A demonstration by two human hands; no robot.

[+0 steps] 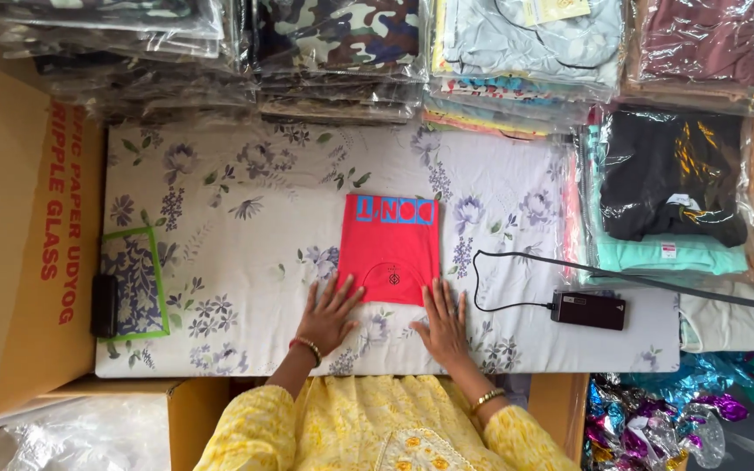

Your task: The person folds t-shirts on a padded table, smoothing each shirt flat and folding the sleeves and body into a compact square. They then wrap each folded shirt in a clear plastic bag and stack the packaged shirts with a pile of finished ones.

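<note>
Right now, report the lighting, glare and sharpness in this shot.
Head view: light is even and soft, with only faint shadows under the left hand and right hand; the red folded shirt is sharp; glare streaks the plastic-wrapped garment stacks along the top; edges look slightly bowed by the wide lens.

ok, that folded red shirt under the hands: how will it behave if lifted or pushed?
The red shirt is thin folded cloth, so probably floppy and light; lifted by one edge, it would likely unfold. It lies flat on the floral sheet, so pushing may wrinkle it. Left hand and right hand rest at its near edge.
</note>
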